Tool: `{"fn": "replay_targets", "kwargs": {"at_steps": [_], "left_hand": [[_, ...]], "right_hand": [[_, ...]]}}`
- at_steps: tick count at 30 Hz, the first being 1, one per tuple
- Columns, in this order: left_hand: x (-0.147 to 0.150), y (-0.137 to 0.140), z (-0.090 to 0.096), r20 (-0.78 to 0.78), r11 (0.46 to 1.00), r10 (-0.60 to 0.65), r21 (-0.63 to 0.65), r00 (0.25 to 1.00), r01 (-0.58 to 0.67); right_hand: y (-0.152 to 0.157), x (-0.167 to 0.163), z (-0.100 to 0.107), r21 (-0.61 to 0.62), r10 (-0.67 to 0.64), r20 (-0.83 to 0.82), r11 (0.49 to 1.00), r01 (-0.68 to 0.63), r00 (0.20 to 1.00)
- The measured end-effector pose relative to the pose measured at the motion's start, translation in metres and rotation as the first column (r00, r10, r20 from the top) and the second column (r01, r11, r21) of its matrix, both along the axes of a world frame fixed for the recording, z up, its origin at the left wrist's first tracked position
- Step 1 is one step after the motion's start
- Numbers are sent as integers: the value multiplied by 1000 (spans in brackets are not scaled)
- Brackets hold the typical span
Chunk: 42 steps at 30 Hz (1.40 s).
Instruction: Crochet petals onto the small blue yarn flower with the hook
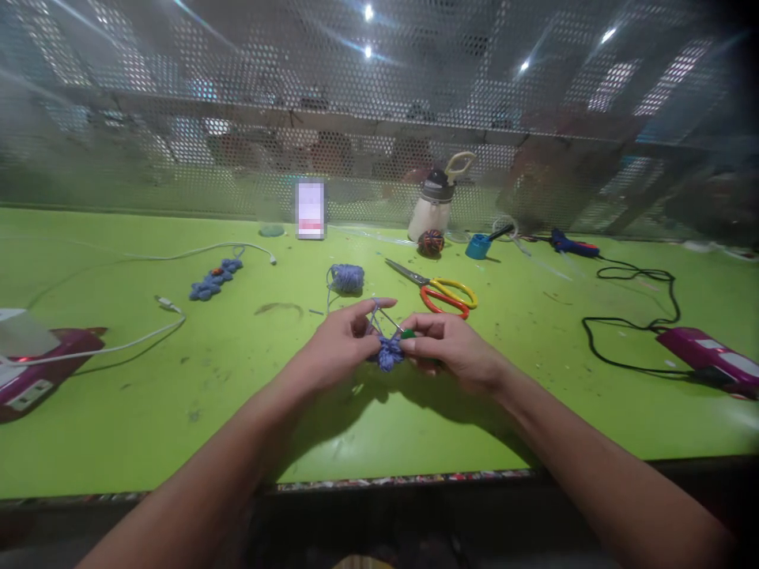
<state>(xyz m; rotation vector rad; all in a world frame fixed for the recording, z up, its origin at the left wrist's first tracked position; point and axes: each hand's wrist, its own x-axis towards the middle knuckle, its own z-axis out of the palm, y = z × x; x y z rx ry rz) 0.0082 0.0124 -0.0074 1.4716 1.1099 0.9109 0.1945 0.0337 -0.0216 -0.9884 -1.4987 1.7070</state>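
Note:
Between my hands, above the table's front half, is a small piece of purple crochet work (390, 355). My left hand (349, 340) pinches its left side with the thumb, and the yarn runs up over the raised index finger. My right hand (447, 345) grips a crochet hook (390, 320) by its green handle, close against the right side of the work. The hook's metal shaft points up and left toward the yarn on my left finger. From there a strand leads back to a purple yarn ball (347, 278) lying just beyond my hands.
Scissors (436, 288) with red and yellow handles lie beyond my right hand. Behind them stand a bottle (431, 207), a multicoloured yarn ball (430, 243) and a blue pot (477, 246). A crocheted strip (217, 280), cables and power strips (708, 356) lie toward the sides. A phone (311, 209) stands at the back.

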Motion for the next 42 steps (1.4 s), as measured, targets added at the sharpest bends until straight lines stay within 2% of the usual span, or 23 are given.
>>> {"fn": "replay_targets", "kwargs": {"at_steps": [5, 8, 12, 15, 20, 26, 32, 38, 42], "left_hand": [[8, -7, 4, -36, 993, 56, 108, 998, -51], [12, -11, 3, -8, 976, 115, 185, 993, -112], [13, -12, 3, 125, 985, 128, 101, 984, -141], [10, -10, 4, 156, 991, 120, 38, 980, -128], [1, -8, 5, 53, 998, 10, 63, 999, -14], [-4, -10, 4, -69, 984, -98, 144, 993, 107], [-2, -15, 7, -197, 965, -73, 234, 978, 119], [-2, -15, 8, -236, 958, 15, 282, 972, 53], [-1, -16, 5, -210, 927, 66, 375, 975, 18]], "right_hand": [[1, 2, -2, 3, -20, -81, 1000, 20, 997], [1, 1, -3, -11, -39, -147, 999, 38, 988], [-3, -3, 0, -16, -55, -168, 998, 53, 984], [-6, -6, 2, 3, -58, -120, 998, 59, 991], [-6, -4, 4, 7, -49, -70, 999, 50, 996], [1, 11, 6, -13, 166, -96, 986, -168, 981], [1, 17, 12, 6, 253, -72, 967, -253, 965], [-1, 15, 11, 28, 243, -66, 970, -242, 968], [-2, 13, 10, 34, 207, -85, 978, -205, 975]]}}
